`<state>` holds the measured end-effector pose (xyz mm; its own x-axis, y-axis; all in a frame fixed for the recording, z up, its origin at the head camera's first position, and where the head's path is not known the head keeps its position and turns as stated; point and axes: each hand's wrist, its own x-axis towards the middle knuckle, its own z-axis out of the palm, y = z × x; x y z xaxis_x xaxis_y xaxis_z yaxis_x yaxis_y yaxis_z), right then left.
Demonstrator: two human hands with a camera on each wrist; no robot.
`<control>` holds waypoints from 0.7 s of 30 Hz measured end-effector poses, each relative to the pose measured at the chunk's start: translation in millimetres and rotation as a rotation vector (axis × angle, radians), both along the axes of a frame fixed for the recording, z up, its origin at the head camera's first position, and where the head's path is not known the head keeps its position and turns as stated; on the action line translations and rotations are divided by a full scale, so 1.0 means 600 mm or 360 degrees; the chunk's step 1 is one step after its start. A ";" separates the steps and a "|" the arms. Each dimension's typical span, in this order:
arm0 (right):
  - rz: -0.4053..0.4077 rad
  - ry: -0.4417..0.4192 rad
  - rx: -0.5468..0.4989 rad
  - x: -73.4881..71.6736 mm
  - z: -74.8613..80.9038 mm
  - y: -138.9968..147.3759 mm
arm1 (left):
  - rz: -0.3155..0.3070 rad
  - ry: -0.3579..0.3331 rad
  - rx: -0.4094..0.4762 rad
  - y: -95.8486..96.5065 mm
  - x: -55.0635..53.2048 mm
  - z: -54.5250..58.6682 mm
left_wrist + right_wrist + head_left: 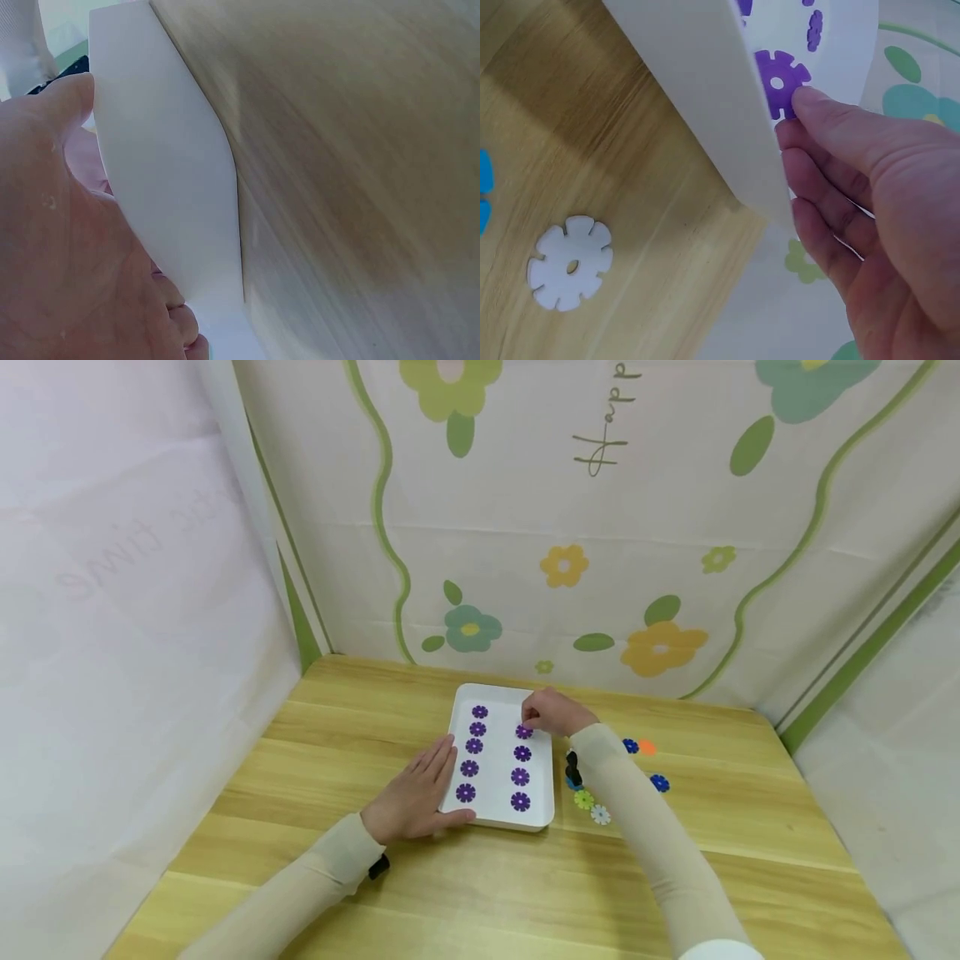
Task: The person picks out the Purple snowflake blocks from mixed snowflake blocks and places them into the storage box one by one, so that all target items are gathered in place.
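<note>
A white tray [498, 752] lies on the wooden table, with purple notched discs in two columns inside it. The left column of discs [474, 746] runs along the tray's left side; several more [521, 777] line the right side. My left hand [411, 793] rests against the tray's near left corner, fingers straight along the left rim and thumb at the near rim. At the far end of the right column, my right hand [557, 713] pinches a purple disc [780, 84] by its edge, between thumb and fingers. The other fingers curl close to the tray wall [705, 97].
Right of the tray lie loose discs: a white one [601, 814], a lime one [583, 799], dark blue ones [659, 782] and an orange one [647, 747]. My right forearm overlaps this group. A flower-printed cloth [510, 510] hangs behind the table.
</note>
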<state>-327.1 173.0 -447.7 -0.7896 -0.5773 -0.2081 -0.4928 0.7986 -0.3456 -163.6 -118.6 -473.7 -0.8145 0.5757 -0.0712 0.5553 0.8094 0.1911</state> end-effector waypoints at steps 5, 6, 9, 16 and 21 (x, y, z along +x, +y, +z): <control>0.0006 0.0028 0.0014 -0.001 -0.003 -0.004 | -0.0004 0.0002 -0.0014 0.000 0.000 0.002; 0.0006 0.0035 0.0021 -0.001 -0.005 -0.005 | -0.0007 0.0000 -0.0021 0.000 0.000 0.002; -0.0022 0.0035 0.0044 -0.003 -0.008 -0.009 | -0.0011 0.0004 -0.0018 0.000 0.000 0.001; -0.0049 0.0034 0.0058 -0.005 -0.014 -0.013 | -0.0014 0.0024 -0.0002 -0.001 0.000 -0.001; 0.0042 0.0090 0.0050 -0.005 -0.004 -0.005 | -0.0013 0.0025 0.0005 -0.001 0.001 0.001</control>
